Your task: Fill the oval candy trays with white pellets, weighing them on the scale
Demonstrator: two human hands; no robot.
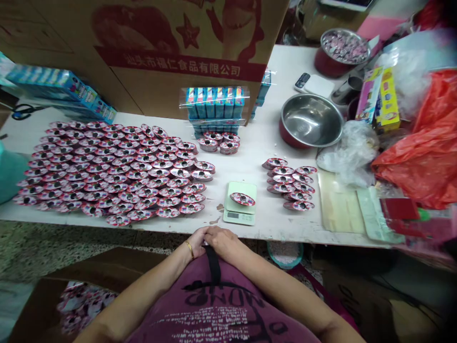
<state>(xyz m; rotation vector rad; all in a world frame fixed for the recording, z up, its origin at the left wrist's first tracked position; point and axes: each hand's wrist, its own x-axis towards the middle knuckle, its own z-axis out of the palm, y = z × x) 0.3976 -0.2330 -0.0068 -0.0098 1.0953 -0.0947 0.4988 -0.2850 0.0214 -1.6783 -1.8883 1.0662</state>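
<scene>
My left hand, with a gold bangle at the wrist, and my right hand are folded together against my purple apron, at the table's front edge. The right hand lies over the left, its fingers closed, and partly hides the left fingers. No object shows in either hand. Just beyond them is a pale green digital scale, bearing one oval red-and-white package with a dark hole in its top. Many similar packages stand in packed rows to the left; a smaller group stands right of the scale.
A large cardboard carton rises at the back, with blue boxes before it. At right are a steel bowl, a filled bowl and a red plastic bag. Below left, an open carton holds more packages.
</scene>
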